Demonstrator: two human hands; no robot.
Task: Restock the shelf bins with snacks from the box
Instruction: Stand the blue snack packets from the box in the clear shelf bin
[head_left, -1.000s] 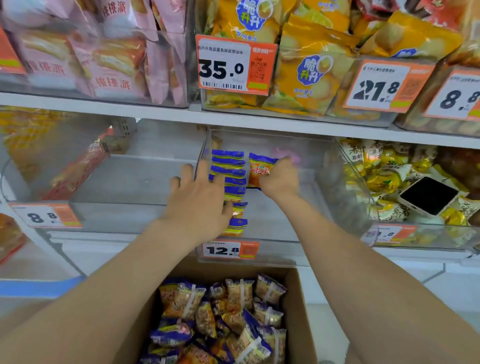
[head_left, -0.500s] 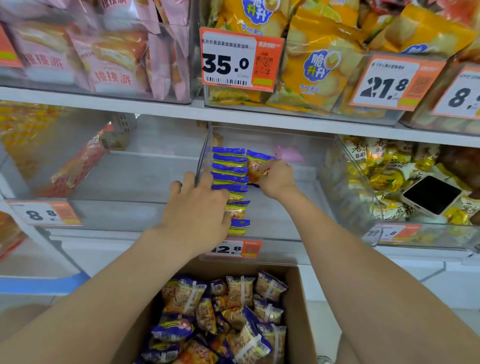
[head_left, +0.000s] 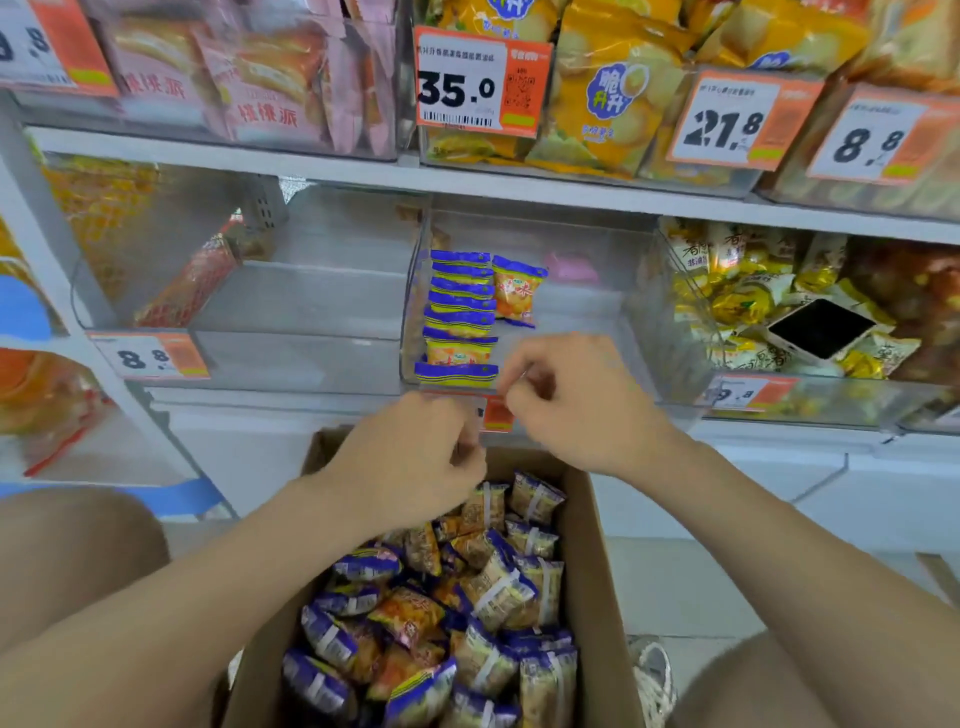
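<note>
A clear shelf bin (head_left: 613, 322) in the middle row holds a row of blue-and-orange snack packs (head_left: 460, 317) along its left wall. One more snack pack (head_left: 517, 291) stands upright beside the row. Below the shelf an open cardboard box (head_left: 597, 571) is full of several loose snack packs (head_left: 467, 613). My left hand (head_left: 410, 462) hovers over the box's far edge with fingers loosely curled and nothing in it. My right hand (head_left: 576, 400) is in front of the bin's lower edge, fingers loosely curled, also holding nothing.
A neighbouring clear bin (head_left: 291, 312) on the left holds a red pack. The bin on the right has yellow packs and a phone (head_left: 821, 327) lying on them. Price tags hang on the bin fronts. The upper shelf carries pink and yellow bags.
Both hands have pulled back out of the bin toward the box. The right hand let go of the snack pack, which now stands beside the row.
</note>
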